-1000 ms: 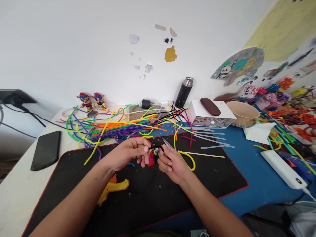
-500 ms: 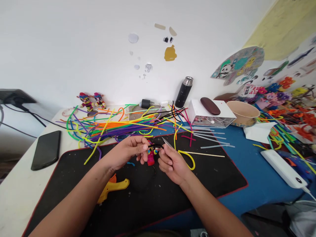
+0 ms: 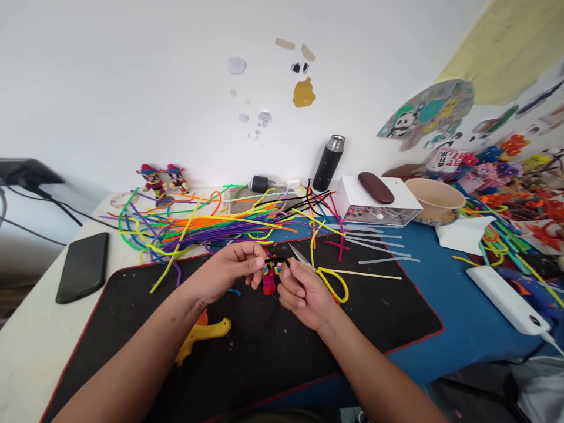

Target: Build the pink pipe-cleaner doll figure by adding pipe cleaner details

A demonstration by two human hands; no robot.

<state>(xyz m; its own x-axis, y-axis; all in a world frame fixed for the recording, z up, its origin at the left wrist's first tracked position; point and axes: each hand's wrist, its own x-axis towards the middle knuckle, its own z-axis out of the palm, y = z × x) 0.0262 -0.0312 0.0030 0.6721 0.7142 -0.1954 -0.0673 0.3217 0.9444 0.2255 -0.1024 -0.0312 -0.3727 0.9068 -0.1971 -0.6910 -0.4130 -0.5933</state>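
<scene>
A short black pipe cleaner spans between my two hands over the black mat. My left hand pinches its left end between thumb and forefinger. The fingers of my right hand are closed on its right end. Just behind and below the strip lies a small pink figure with yellow and blue parts, partly covered by my fingers. Scissors with yellow handles lie on the mat beside my right hand, their blades pointing up and left.
Behind my hands spreads a pile of coloured pipe cleaners. A yellow glue gun lies by my left forearm. A phone is at the left, a black flask and white box at the back, a power bank at the right.
My right hand has shifted very slightly to the left, showing more of the scissors. My left hand has barely moved, and the black strip is still held between both hands.
</scene>
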